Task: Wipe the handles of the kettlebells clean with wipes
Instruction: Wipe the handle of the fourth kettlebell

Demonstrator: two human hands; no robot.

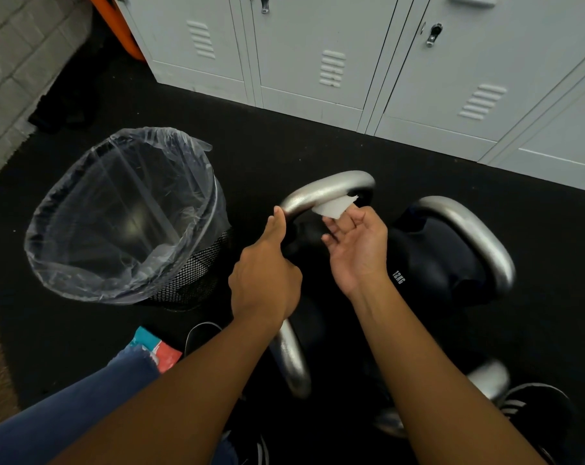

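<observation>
Landmark: the far kettlebell handle (324, 193), silver, on the black floor just right of the lined wire bin (126, 216). Left hand (267, 273) grips its left bend, fingers curled round the metal, thumb lying up along it. Right hand (358, 243) palm-up beneath it, fingertips pressing a white wipe (333, 208) against the underside. 12KG kettlebell (452, 256) just right of it; a third handle (291, 360) nearer, under the left wrist. Wipes pack (160, 350) nearer, left.
</observation>
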